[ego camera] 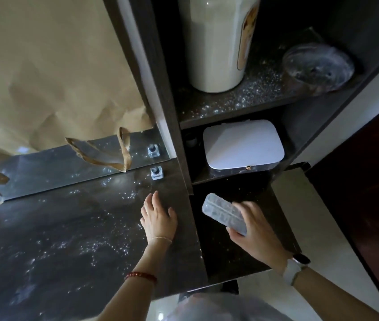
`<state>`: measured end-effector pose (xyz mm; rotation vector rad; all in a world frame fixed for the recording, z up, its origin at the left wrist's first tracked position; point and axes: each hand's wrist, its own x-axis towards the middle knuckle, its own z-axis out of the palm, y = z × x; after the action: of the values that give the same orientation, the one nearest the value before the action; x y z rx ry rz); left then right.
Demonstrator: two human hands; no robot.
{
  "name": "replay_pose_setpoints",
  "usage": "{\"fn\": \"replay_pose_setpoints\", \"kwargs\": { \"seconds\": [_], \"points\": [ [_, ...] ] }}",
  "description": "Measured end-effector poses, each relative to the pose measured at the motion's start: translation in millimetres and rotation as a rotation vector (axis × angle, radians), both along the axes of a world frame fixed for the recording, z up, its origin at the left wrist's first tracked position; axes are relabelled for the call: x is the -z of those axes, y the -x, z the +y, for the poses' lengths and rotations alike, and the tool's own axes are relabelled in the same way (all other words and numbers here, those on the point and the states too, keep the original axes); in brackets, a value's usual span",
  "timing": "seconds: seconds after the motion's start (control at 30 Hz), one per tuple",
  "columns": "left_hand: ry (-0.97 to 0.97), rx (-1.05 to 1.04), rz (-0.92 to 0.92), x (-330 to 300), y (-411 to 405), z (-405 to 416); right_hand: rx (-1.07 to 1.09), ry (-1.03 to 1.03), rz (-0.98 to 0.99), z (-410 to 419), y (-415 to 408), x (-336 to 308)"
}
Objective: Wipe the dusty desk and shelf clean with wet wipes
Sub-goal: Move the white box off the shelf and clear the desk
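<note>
A dark desk (56, 232) speckled with white dust fills the lower left. My left hand (158, 218) rests flat on it near its right edge, fingers apart, holding nothing. To the right stands a dark shelf unit (234, 107) with a dusty upper board. My right hand (255, 230) is over the lowest shelf board (227, 258), gripping a clear plastic compartment box (224, 213) tilted up to the left. A white lidded box (244, 144) lies on the middle shelf; I cannot tell whether it holds wipes.
A tall white canister (216, 42) and a dusty clear lidded cup (318, 68) stand on the upper shelf. A brown paper bag (45, 66) with handles leans over a mirror strip (56, 163) behind the desk. A small glass bottle (156, 173) stands by the mirror.
</note>
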<state>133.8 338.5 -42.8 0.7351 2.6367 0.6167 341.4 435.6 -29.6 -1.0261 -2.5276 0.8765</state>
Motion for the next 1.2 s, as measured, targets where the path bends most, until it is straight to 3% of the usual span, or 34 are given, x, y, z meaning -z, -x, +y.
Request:
{"fn": "replay_pose_setpoints", "kwargs": {
  "seconds": [0.23,0.47,0.57,0.7,0.8,0.97,1.2],
  "points": [
    [0.038,0.18,0.019,-13,81,37,0.113,-0.036,0.017,-16,25,-33],
    [0.128,0.341,0.07,2,106,56,0.254,-0.036,-0.034,-33,24,-39],
    [0.041,0.29,0.074,6,104,53,0.298,-0.042,-0.041,-35,18,-41],
    [-0.274,0.131,-0.055,-9,77,33,0.336,-0.033,-0.038,-32,8,-40],
    [-0.433,0.177,-0.069,-28,48,15,0.372,0.01,-0.009,-23,4,-48],
    [-0.465,0.246,0.003,-51,27,5,0.469,-0.254,0.026,32,15,-75],
    [-0.483,0.273,0.11,-72,3,-1,0.546,-0.285,-0.084,98,40,-84]
  ]
}}
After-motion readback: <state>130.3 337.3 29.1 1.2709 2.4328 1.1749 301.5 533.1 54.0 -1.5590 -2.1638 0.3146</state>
